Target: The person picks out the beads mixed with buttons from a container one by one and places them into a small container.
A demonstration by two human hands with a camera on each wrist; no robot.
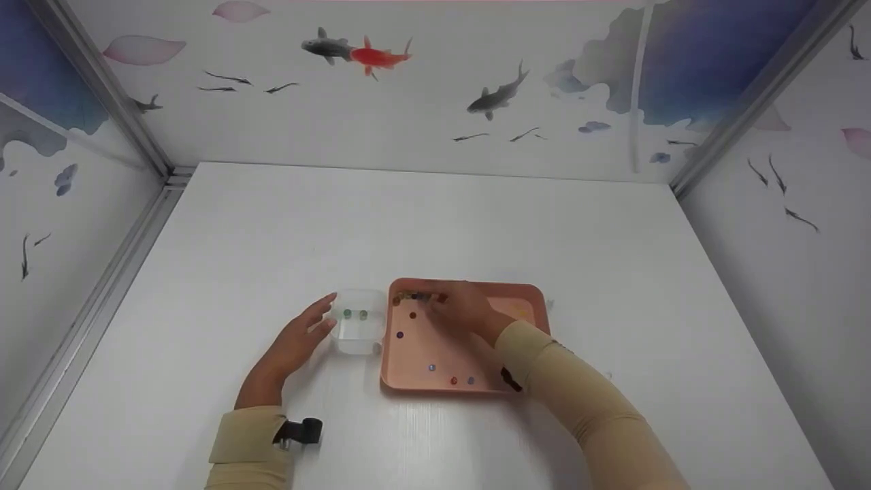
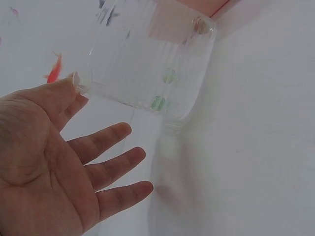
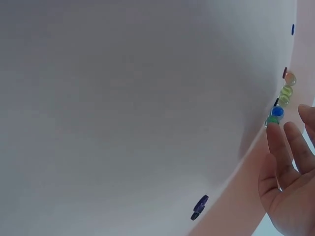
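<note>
My left hand (image 1: 297, 341) is at the left side of a clear plastic box (image 1: 359, 332), its fingers spread and its thumb by the box's rim in the left wrist view. Inside the box lie two greenish glass marbles (image 2: 158, 103), and a brownish marble (image 2: 201, 25) shows at one corner. My right hand (image 1: 464, 306) reaches over the far left part of a pink tray (image 1: 412, 364). There, its fingertips are right at a green marble (image 3: 272, 120), beside a blue marble (image 3: 277, 112) and several yellowish ones (image 3: 286, 91). No marble shows within its loosely bent fingers.
Toward the tray's near side lie a red bead (image 1: 454, 380) and pale blue ones (image 1: 432, 367). A purple bead (image 1: 400, 335) and a brown one (image 1: 413, 315) lie by its left wall. The white table (image 1: 422, 224) is bounded by walls printed with fish.
</note>
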